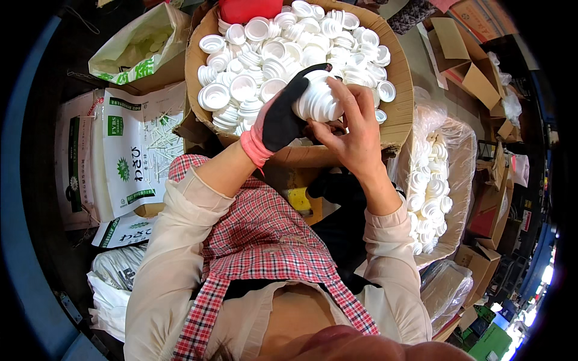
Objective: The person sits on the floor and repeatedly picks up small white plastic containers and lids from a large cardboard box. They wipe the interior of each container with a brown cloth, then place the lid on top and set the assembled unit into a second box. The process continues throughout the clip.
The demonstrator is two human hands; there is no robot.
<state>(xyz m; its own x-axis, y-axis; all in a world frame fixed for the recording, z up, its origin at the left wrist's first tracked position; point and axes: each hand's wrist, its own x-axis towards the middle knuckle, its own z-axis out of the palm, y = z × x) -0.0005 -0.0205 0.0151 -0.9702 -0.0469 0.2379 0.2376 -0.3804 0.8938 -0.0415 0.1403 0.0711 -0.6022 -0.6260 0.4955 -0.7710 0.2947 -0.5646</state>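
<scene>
My left hand (284, 117), in a black glove with a pink cuff, is closed round a white ribbed plastic piece (319, 97) with stepped rings. My bare right hand (355, 126) grips the same piece from its right side, with thumb and fingers against the rings. Both hands are over the near part of a large cardboard box (195, 78). Inside it lies a heap of similar white ribbed pieces (244, 87), some showing round hollow openings. Between the two hands, the underside of the held piece is hidden.
A plastic-lined box (460, 198) with more white ribbed pieces (430, 207) stands to the right. On the left are a bag of thin white sticks (165, 141) and an open white sack (177, 30). Something red (250, 9) lies at the box's far edge. Cardboard boxes (466, 57) stand far right.
</scene>
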